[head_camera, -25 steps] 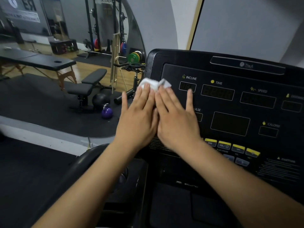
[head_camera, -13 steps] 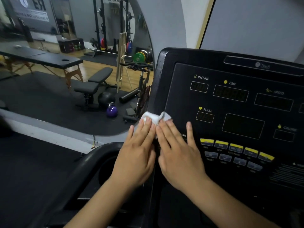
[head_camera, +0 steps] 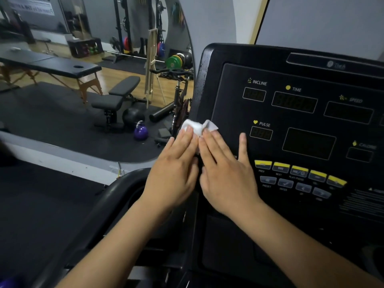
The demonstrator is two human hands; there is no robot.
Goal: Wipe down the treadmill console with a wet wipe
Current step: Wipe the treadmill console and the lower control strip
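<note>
The black treadmill console [head_camera: 295, 113] fills the right half of the view, with dark displays labelled incline, time, speed and pulse, and a row of yellow buttons [head_camera: 299, 170] below them. A crumpled white wet wipe [head_camera: 197, 126] lies against the console's left edge. My left hand [head_camera: 176, 173] and my right hand [head_camera: 226, 173] rest flat side by side, their fingertips pressing the wipe onto the console. Most of the wipe is hidden under the fingers.
A black handrail [head_camera: 116, 196] curves below my left forearm. To the left a large mirror shows the gym: a black massage table [head_camera: 62, 68], a weight bench [head_camera: 116, 96], a purple kettlebell [head_camera: 140, 132] and racks of coloured plates.
Both hands slid the wipe down the console's left edge from the incline display's height, then back up slightly to about the pulse display's height.
</note>
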